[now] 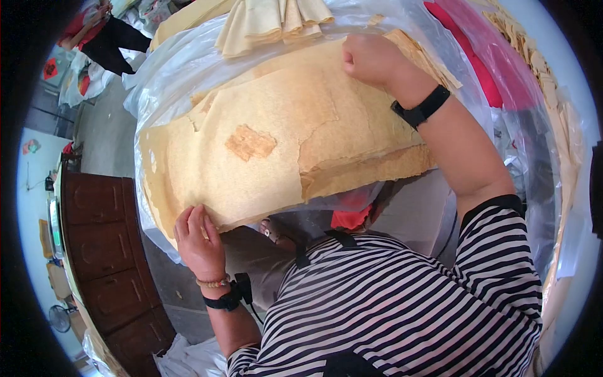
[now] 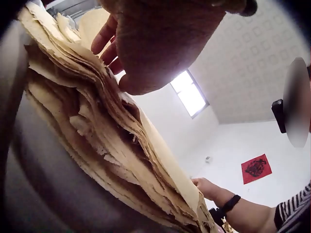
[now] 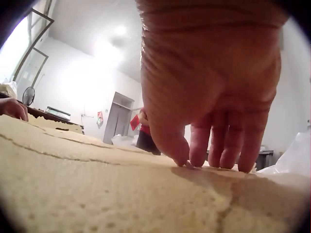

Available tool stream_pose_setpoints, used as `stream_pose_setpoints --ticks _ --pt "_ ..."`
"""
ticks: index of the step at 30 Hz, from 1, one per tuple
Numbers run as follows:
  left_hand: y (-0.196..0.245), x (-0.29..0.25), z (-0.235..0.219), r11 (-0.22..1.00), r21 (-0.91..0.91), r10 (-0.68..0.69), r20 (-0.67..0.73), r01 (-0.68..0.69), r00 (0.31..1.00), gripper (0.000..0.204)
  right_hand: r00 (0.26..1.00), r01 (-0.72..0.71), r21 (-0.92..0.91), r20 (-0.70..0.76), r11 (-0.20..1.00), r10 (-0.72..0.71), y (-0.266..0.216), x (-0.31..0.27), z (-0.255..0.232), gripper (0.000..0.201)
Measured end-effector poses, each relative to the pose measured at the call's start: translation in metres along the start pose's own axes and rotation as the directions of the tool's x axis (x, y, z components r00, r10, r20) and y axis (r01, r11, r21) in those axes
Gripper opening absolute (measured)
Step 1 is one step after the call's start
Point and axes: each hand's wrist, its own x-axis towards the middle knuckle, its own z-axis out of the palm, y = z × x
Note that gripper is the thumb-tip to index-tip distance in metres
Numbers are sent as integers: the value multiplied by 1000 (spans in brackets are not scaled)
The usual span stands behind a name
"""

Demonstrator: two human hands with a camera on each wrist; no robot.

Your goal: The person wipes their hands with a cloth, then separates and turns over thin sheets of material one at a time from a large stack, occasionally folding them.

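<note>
A stack of thin tan sheets [image 1: 270,119] with ragged edges lies in front of me, and a darker brown patch [image 1: 251,143] sits on its top sheet. My left hand [image 1: 200,242] is at the near left corner, pinching the sheet's edge between thumb and fingers. The left wrist view shows the stack's many uneven layers [image 2: 112,131] beneath that hand. Over at the far right part of the stack, my right hand [image 1: 377,60] has its fingers bent down. Its thumb and fingertips [image 3: 197,158] come together on the sheet, with a pale bit between them.
Clear plastic sheeting [image 1: 176,69] lies under the stack. More folded tan sheets [image 1: 273,25] rest beyond it, and a red strip [image 1: 465,53] runs along the right. A dark wooden cabinet [image 1: 103,239] stands on the left. Another person [image 1: 107,34] is at the back left.
</note>
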Motion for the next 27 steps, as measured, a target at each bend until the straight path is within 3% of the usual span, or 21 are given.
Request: stream_pose_setpoints --ticks 3,6,8,9,10,12,14,15,17,20,23,26,27 --pt "1 -1 -1 1000 -8 -12 2 12 1000 21 987 80 -25 -139 997 -82 6 -1 11 11" --pt "-1 -1 0 1000 -9 1 -4 -1 1000 22 977 -28 -29 -213 999 21 19 4 21 13" --pt "-2 -3 0 1000 -12 1 -2 -1 1000 23 988 -122 -79 -109 989 113 44 8 13 15" --pt "-2 -3 -1 1000 -19 -6 3 6 1000 24 954 -281 169 -61 945 295 65 8 13 17" --pt "-2 -3 -1 1000 -27 -13 8 13 1000 25 885 -424 396 -11 814 466 87 9 14 19" --pt "-3 -3 -2 999 -43 -11 9 11 1000 25 717 -490 771 91 406 691 98 3 5 21" --pt "-3 -3 -1 999 -50 -1 4 2 1000 26 695 -398 776 -94 490 713 88 -9 -14 20" --pt "-2 -1 -1 999 -40 7 3 -7 1000 26 722 -322 751 -199 576 663 69 -10 -26 19" --pt "-3 1 -4 999 -25 21 11 -20 1000 24 854 -95 612 -356 785 380 5 -8 -52 17" --pt "-5 2 -5 1000 -8 24 38 -24 999 27 932 193 360 -357 913 -56 -87 -12 -60 15" --pt "1 -1 -11 991 -114 68 44 -63 997 34 950 270 407 -262 873 -171 -160 -34 -34 20" --pt "21 -1 -26 974 -35 225 79 -223 971 41 925 297 495 -363 817 -116 -188 -67 -30 12" --pt "24 -2 -27 964 -21 267 94 -266 959 42 975 202 602 -201 772 -98 -191 -85 -39 15"
